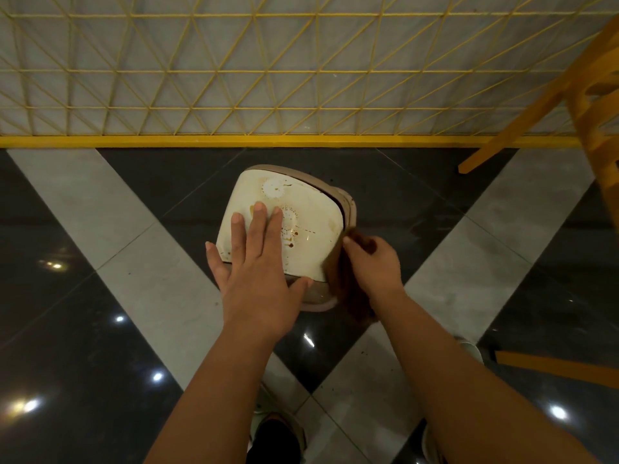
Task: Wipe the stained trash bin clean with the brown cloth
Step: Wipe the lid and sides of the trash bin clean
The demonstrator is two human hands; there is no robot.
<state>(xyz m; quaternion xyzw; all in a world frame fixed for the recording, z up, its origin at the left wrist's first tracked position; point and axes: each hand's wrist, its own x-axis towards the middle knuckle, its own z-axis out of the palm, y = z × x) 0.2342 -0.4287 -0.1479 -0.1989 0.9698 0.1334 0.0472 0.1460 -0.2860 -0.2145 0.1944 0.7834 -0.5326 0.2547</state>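
We press our left hand (254, 262), fingers (259, 217) spread flat, on the trash bin (311, 212), whose smooth cream rounded-square surface carries brown spots beside them. Our right hand (373, 259) grips the soft brown cloth (348, 289) against the bin's edge, on the glossy tiled floor (100, 296).

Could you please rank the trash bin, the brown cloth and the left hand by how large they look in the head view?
1. trash bin
2. left hand, nearer the camera, so unsure
3. brown cloth, partly hidden
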